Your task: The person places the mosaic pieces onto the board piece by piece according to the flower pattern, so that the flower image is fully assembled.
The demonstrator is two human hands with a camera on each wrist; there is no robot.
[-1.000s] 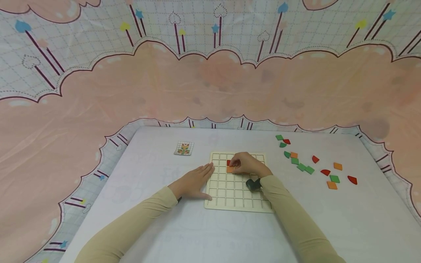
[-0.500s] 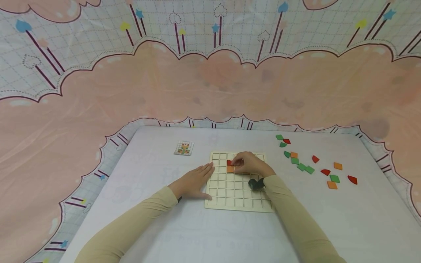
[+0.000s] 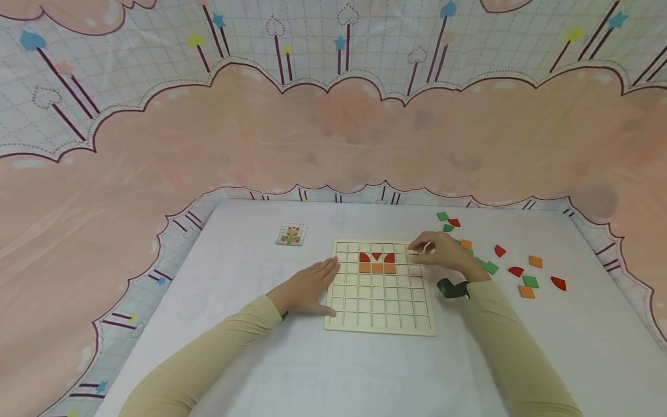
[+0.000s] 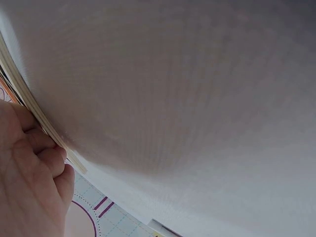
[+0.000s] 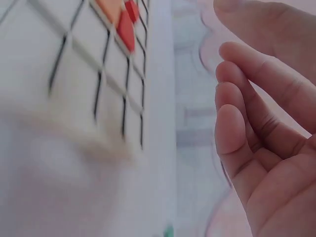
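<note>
Right hand (image 3: 442, 250) has moved off the tiles (image 3: 377, 267), empty; outstretched left hand (image 3: 306, 288) touches board (image 3: 378, 306).

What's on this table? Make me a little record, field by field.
Board: gridded, three red pieces in a row behind three orange squares
Left hand: touching the board's left edge
Right hand: near the board's right edge, holding nothing visible
Card: patterned, beyond the board's far left corner
Loose pieces: green, red, orange, right of the board
</note>
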